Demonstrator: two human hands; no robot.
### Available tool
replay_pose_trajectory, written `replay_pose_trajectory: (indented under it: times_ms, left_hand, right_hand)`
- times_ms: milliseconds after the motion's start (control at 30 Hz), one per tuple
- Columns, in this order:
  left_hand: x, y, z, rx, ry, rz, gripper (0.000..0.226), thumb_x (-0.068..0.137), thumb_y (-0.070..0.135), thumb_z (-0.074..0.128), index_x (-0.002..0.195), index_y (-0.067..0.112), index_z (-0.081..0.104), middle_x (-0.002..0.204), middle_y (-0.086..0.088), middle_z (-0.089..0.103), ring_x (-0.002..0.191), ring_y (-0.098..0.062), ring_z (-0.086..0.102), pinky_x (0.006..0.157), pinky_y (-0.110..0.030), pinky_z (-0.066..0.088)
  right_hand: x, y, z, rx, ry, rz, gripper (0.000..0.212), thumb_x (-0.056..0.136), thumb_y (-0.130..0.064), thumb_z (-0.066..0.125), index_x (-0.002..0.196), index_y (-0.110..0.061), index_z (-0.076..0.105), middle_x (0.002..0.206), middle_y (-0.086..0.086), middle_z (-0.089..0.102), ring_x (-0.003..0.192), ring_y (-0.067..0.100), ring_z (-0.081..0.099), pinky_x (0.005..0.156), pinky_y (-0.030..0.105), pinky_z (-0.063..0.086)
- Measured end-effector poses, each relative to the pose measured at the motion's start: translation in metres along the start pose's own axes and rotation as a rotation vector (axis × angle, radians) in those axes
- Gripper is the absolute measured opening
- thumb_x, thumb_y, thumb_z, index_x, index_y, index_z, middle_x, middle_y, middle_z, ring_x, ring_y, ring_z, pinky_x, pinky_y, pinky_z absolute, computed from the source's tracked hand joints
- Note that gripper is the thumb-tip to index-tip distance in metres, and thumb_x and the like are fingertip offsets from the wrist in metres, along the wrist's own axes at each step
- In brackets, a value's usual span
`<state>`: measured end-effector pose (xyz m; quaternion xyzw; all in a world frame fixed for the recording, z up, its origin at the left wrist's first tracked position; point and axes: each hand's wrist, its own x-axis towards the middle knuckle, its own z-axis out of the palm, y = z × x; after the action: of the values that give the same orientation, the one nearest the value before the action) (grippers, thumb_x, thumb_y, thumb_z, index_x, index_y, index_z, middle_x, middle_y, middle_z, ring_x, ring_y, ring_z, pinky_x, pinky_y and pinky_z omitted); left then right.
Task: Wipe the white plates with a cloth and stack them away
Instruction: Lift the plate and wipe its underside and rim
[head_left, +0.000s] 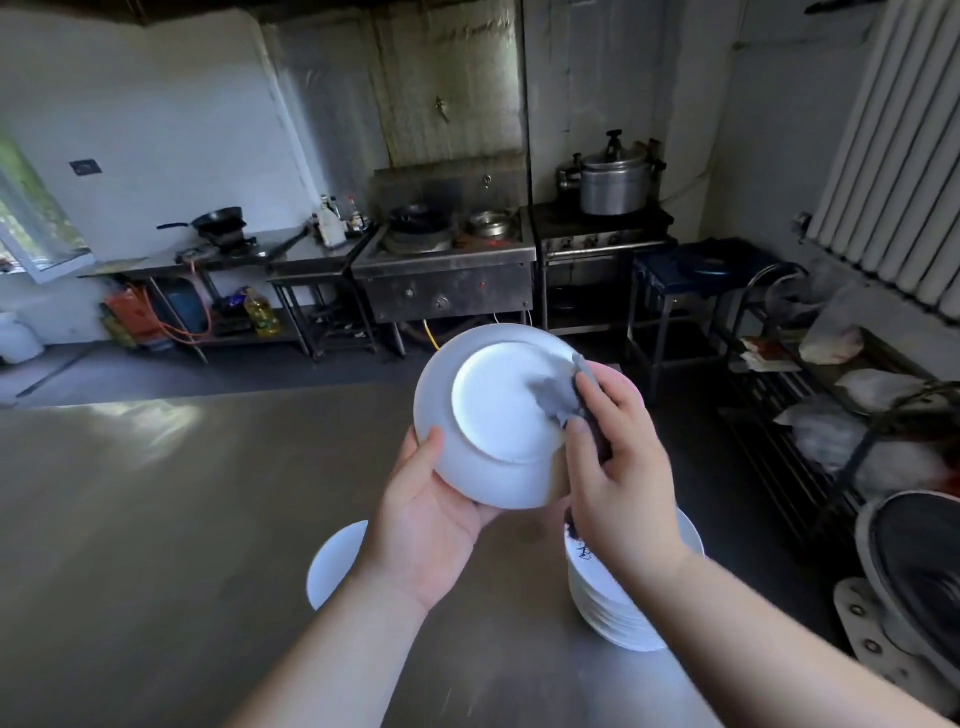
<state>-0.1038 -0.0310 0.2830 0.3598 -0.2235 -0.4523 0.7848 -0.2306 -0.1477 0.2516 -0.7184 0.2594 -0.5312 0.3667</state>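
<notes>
My left hand (423, 512) grips a white plate (488, 410) by its lower left rim and holds it above the table, its underside turned toward me. My right hand (618, 467) holds a grey cloth (558, 397) against the right side of the plate's base. Under my right wrist, a stack of several white plates (613, 603) stands on the steel table, partly hidden by the arm. A single white plate (332, 564) lies on the table below my left hand, half covered by my forearm.
The steel table (182, 519) spreads wide to the left. Beyond it are a wok stove (447, 260), a pressure cooker (615, 179) and a side counter with a pan (218, 221). A rack with bags (831, 405) and a fan (914, 571) stand at the right.
</notes>
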Motion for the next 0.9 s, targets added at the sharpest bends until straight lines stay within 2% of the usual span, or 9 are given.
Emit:
replay_pose_trajectory:
  times_ms: [67,167,333,400,533,700,767,833,900]
  left_hand:
    - [0.007,0.011,-0.005,0.023,0.028,-0.042,0.048,0.102,0.021,0.047,0.149,0.026,0.053,0.145,-0.006,0.065,0.131,-0.029,0.064,0.087,-0.049,0.061]
    - [0.012,0.015,-0.008,0.051,0.05,-0.049,0.048,0.102,0.014,0.048,0.149,0.022,0.052,0.144,-0.008,0.065,0.13,-0.03,0.064,0.086,-0.048,0.062]
    - [0.017,-0.001,-0.01,0.006,0.161,0.045,0.036,0.108,0.008,0.045,0.142,0.018,0.053,0.137,-0.015,0.069,0.122,-0.035,0.069,0.094,-0.05,0.058]
    - [0.02,-0.002,-0.011,-0.007,0.179,0.031,0.033,0.109,0.008,0.043,0.138,0.018,0.053,0.135,-0.015,0.069,0.117,-0.034,0.071,0.088,-0.049,0.061]
    - [0.028,0.009,-0.018,-0.048,0.167,0.008,0.039,0.109,0.005,0.041,0.142,0.021,0.053,0.137,-0.009,0.07,0.121,-0.03,0.07,0.077,-0.04,0.063]
    - [0.038,0.016,-0.034,-0.039,0.131,-0.05,0.037,0.108,0.006,0.043,0.142,0.019,0.053,0.136,-0.014,0.069,0.12,-0.036,0.07,0.075,-0.042,0.063]
    - [0.042,0.019,-0.045,-0.023,0.084,-0.075,0.04,0.108,0.006,0.043,0.144,0.02,0.051,0.14,-0.013,0.067,0.124,-0.036,0.068,0.079,-0.046,0.062]
    - [0.045,0.023,-0.056,0.001,0.035,-0.114,0.043,0.107,0.006,0.042,0.146,0.022,0.05,0.142,-0.01,0.066,0.128,-0.034,0.065,0.085,-0.052,0.061]
    - [0.048,0.029,-0.067,0.035,-0.018,-0.173,0.044,0.106,0.007,0.044,0.147,0.022,0.052,0.142,-0.008,0.066,0.128,-0.031,0.066,0.085,-0.055,0.06]
  right_hand:
    - [0.024,-0.003,-0.008,-0.039,-0.049,-0.01,0.039,0.104,-0.008,0.057,0.142,-0.014,0.065,0.147,-0.016,0.056,0.14,0.002,0.049,0.116,0.021,0.039]
    - [0.029,-0.007,-0.003,-0.143,-0.086,-0.074,0.042,0.107,-0.013,0.052,0.148,-0.011,0.058,0.152,-0.021,0.042,0.143,-0.015,0.031,0.117,0.01,0.025]
    - [-0.047,-0.011,0.045,-0.332,-0.308,-0.008,0.08,0.104,-0.067,0.019,0.165,-0.022,-0.007,0.173,-0.004,-0.022,0.159,0.017,-0.02,0.129,0.037,0.0]
    - [-0.04,-0.006,0.052,-0.334,-0.296,0.019,0.082,0.103,-0.069,0.013,0.165,-0.021,-0.01,0.172,-0.005,-0.025,0.16,0.021,-0.018,0.13,0.044,0.003]
    - [0.008,0.002,0.05,-0.336,-0.181,0.089,0.076,0.106,-0.061,0.017,0.168,-0.016,0.008,0.176,-0.001,0.001,0.161,0.023,0.005,0.129,0.05,0.017]
    - [-0.04,-0.01,0.07,-0.507,-0.328,0.032,0.086,0.101,-0.074,0.01,0.168,-0.021,-0.005,0.172,-0.005,-0.026,0.159,0.024,-0.022,0.127,0.038,0.001]
    - [-0.024,-0.003,0.072,-0.459,-0.263,0.078,0.081,0.102,-0.071,0.012,0.168,-0.024,0.001,0.174,-0.006,-0.017,0.16,0.014,-0.012,0.125,0.03,0.002]
    - [0.009,0.004,0.067,-0.439,-0.185,0.112,0.07,0.107,-0.06,0.02,0.165,-0.023,0.025,0.173,-0.006,0.016,0.156,0.007,0.014,0.119,0.015,0.008]
    - [0.039,0.006,0.056,-0.44,-0.14,0.176,0.056,0.109,-0.053,0.027,0.152,-0.027,0.052,0.149,-0.013,0.054,0.137,0.006,0.046,0.11,0.017,0.031]
